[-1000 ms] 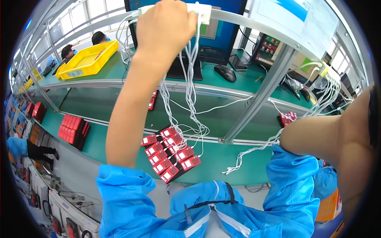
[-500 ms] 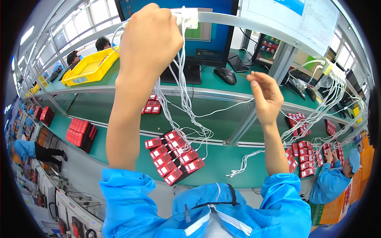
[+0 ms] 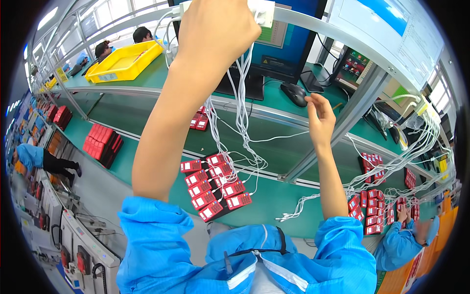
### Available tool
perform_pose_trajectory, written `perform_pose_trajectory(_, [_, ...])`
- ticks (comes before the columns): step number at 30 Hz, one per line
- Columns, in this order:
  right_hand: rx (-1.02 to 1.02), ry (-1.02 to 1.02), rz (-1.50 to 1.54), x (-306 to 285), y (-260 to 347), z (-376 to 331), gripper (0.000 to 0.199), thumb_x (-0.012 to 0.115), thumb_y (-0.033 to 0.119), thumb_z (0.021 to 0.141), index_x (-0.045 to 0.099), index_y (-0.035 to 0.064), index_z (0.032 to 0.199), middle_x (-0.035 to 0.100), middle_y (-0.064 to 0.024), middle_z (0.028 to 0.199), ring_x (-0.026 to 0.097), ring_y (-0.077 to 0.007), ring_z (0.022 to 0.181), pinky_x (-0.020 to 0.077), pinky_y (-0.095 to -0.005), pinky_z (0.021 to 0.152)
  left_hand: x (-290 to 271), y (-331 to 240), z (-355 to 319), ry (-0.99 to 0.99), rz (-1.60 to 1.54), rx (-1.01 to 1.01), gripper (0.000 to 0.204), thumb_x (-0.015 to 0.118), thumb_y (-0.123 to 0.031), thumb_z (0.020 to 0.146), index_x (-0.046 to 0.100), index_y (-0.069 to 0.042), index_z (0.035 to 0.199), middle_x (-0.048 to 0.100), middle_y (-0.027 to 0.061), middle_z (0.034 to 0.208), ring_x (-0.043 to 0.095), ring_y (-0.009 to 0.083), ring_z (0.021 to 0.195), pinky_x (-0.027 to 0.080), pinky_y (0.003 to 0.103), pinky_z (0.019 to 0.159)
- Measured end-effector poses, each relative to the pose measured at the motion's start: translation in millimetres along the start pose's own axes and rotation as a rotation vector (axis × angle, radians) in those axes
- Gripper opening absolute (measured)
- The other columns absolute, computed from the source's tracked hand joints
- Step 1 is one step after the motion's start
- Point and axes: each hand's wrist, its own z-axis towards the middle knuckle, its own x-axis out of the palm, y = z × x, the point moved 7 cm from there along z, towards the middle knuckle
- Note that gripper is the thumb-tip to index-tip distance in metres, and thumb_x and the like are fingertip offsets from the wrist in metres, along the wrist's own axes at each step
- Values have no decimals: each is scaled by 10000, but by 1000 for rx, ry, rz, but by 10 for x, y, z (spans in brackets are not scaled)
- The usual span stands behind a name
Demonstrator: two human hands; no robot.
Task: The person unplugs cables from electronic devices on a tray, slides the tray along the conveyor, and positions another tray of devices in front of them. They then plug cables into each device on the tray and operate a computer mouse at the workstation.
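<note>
My left hand (image 3: 215, 32) is raised to the metal rail, its back toward me and its fingers closed at a white power strip (image 3: 263, 12). Whatever lies in that grip is hidden behind the hand. White charging cables (image 3: 241, 93) hang from the strip to red handheld devices with keypads (image 3: 199, 188), set in rows on the green bench. My right hand (image 3: 320, 117) is held up beside a black mouse (image 3: 294, 93), nothing visible in it, its fingers loosely curled and apart from the thumb.
A yellow tray (image 3: 125, 61) sits on the upper shelf at left, near a stack of red devices (image 3: 101, 143) below. A metal post (image 3: 338, 127) rises right of centre. Loose cable ends (image 3: 289, 214) lie on the bench. At right a co-worker (image 3: 404, 245) handles red devices.
The view has shifted, so the bench and shelf appear moved. My left hand stays at the power strip, higher in the picture. My right hand is lower, closer to the mouse.
</note>
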Motion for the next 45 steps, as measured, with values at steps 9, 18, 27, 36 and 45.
perform_pose_trajectory(9, [-381, 37, -485, 252, 21, 272, 296, 682, 126, 796, 629, 12, 1063, 581, -149, 1176, 549, -338, 1082, 441, -397, 932, -54, 25, -50, 96, -82, -81, 266, 542, -159, 828, 614, 55, 688, 608, 255, 792, 598, 410, 790, 485, 468, 716])
perform_pose_trajectory(18, [-185, 69, -421, 200, -343, 322, 375, 672, 229, 834, 598, 17, 1135, 555, -160, 1246, 529, -321, 1158, 408, -378, 984, -106, 58, -68, 141, -131, -194, 248, 619, -202, 820, 653, 32, 743, 622, 249, 834, 608, 400, 830, 492, 456, 745])
perform_pose_trajectory(27, [-56, 382, -658, 453, -524, 467, 520, 686, 317, 803, 564, 61, 1239, 454, -195, 1342, 473, -399, 1212, 424, -420, 994, -506, 1148, -2682, -309, -622, -795, 97, 575, -82, 925, 584, 3, 880, 572, 22, 839, 467, 67, 658, 393, 205, 581])
perform_pose_trajectory(36, [-165, 464, -732, 676, -461, 529, 404, 677, 250, 812, 634, 53, 1162, 535, -186, 1231, 523, -362, 1149, 437, -389, 965, -532, 1679, -7860, 620, 475, -1806, 842, 470, -511, 929, 283, 221, 1300, 400, 381, 1306, 417, 456, 1226, 335, 503, 1055])
perform_pose_trajectory(45, [-134, 429, -700, 584, -510, 552, 405, 687, 238, 800, 648, 45, 1154, 564, -183, 1172, 559, -360, 1093, 449, -384, 939, -442, 1521, -8161, -46, 293, -2258, 687, 309, -515, 981, 363, 140, 1182, 546, 401, 1080, 583, 518, 970, 504, 568, 802])
